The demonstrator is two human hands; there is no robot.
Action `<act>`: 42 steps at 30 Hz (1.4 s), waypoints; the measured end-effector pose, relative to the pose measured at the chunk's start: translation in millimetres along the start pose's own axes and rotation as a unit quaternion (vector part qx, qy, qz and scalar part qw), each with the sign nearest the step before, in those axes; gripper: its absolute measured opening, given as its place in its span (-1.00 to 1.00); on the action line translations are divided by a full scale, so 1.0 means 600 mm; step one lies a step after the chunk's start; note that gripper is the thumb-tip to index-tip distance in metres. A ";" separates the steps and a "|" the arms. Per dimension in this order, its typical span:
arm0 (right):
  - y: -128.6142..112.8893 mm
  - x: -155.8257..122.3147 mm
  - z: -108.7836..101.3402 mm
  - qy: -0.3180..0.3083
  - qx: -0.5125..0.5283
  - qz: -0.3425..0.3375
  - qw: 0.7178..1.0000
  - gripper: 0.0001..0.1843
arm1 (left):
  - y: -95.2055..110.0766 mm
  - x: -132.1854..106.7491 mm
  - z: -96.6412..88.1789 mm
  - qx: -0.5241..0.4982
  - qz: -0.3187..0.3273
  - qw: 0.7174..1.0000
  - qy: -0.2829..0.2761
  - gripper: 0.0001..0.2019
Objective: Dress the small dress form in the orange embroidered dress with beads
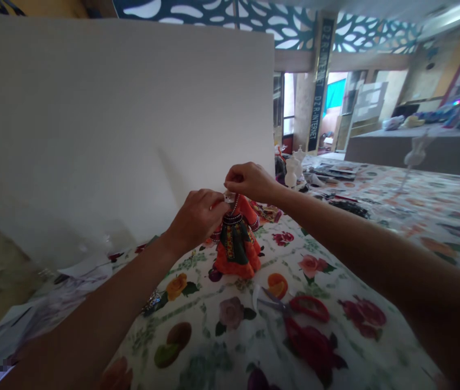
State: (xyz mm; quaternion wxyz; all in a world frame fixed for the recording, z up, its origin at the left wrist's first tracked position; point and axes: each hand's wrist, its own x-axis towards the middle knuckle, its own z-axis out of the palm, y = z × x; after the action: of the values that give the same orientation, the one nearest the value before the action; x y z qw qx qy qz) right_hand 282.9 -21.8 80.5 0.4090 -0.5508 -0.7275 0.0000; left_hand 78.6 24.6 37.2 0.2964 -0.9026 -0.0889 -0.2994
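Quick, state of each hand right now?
Left hand: closed on the top of the doll in the orange dress.
Right hand: closed on the clear piece atop it.

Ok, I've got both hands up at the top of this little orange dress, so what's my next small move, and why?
Probably check that the clear piece sits straight at the top of the orange dress before easing either hand away. Your left hand and right hand are both close around that spot, and the beaded neckline lies just below it, so a tilt would be easy to miss.
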 end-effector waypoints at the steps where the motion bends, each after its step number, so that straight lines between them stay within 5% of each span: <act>1: 0.000 0.000 0.000 0.000 -0.001 -0.001 1.000 -0.87 | 0.000 -0.001 0.000 -0.002 -0.005 1.000 -0.004 -0.80; 26: -0.003 -0.001 0.003 0.001 0.015 0.003 1.000 -0.87 | 0.002 0.006 -0.001 -0.010 0.010 1.000 0.012 -0.87; 32: 0.000 0.001 0.004 0.001 0.022 0.001 1.000 -0.86 | -0.008 0.008 -0.011 -0.123 -0.159 0.977 0.072 -0.92; 37: 0.001 0.002 0.009 0.006 0.030 -0.006 1.000 -0.87 | -0.022 0.004 -0.007 -0.214 -0.290 0.933 -0.006 -0.93; 42: 0.010 0.001 0.009 -0.002 0.057 -0.023 0.998 -0.81 | -0.018 -0.004 0.000 -0.236 -0.309 0.921 -0.026 -0.92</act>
State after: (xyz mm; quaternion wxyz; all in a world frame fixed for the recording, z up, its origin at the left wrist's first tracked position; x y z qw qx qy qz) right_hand 284.8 -16.3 74.8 0.4379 -0.5096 -0.7399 0.0326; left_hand 73.2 33.1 41.1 -0.0346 -0.8816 -0.2979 -0.3645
